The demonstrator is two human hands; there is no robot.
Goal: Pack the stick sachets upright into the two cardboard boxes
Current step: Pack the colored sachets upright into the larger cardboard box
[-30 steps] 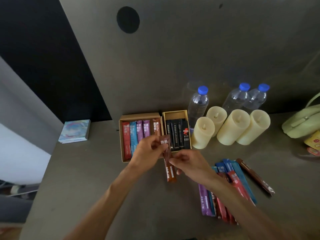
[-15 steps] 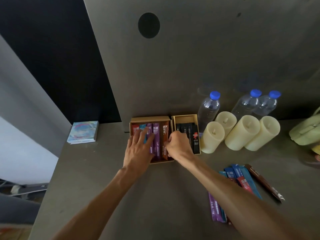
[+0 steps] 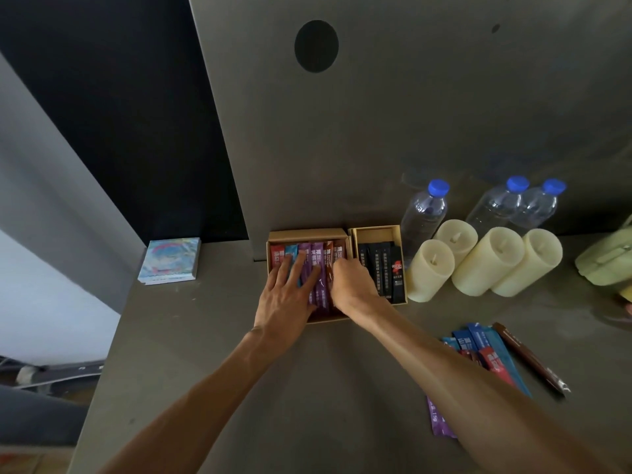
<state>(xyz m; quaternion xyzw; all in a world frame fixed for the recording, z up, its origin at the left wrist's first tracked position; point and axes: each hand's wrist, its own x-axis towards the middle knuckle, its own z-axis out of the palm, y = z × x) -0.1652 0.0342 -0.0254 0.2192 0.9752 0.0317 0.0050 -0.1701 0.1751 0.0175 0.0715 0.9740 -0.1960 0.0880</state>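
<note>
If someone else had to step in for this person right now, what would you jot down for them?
Left hand: open, fingers flat on the coloured sachets in the wide box.
Right hand: curled over the brown sachet at that row's right end; whether it grips is hidden.
Narrow box: holds black sachets.
Done: one row in each box.
Left: the loose sachets lying on the table by the right forearm need packing.
</note>
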